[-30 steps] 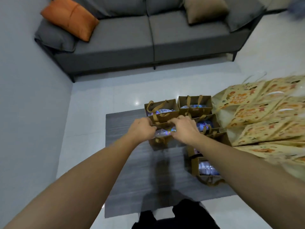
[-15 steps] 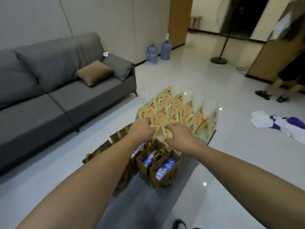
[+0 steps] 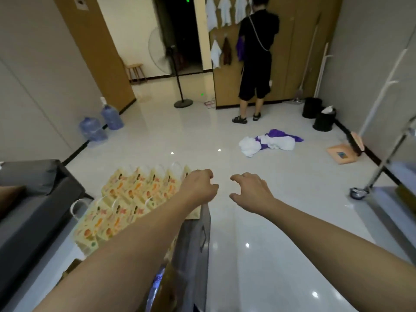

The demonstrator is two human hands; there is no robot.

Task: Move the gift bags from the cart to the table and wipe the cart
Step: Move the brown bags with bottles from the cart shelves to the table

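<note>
Several yellow patterned gift bags (image 3: 126, 199) with white handles stand in rows on the grey table (image 3: 195, 235) at lower left. A brown gift bag (image 3: 164, 282) shows partly beneath my left forearm. My left hand (image 3: 200, 185) hovers past the table's far corner, fingers loosely curled and holding nothing. To its right my right hand (image 3: 249, 188) hangs over the bare floor, also loosely curled and empty. The metal cart (image 3: 382, 194) is at the right edge, with one wheel and part of its platform visible.
A grey sofa (image 3: 33, 199) is at the left. White and purple cloths (image 3: 270, 141) lie on the floor ahead. A person in black (image 3: 256, 52) stands at a wooden wall. Water bottles (image 3: 99, 124), a fan stand (image 3: 182, 102), black bins (image 3: 317, 113) and a dustpan (image 3: 342, 154) ring the room.
The view has swung right, from the table and sofa toward the room and cart. Both hands have let go of the brown bags and moved off beyond the table, empty.
</note>
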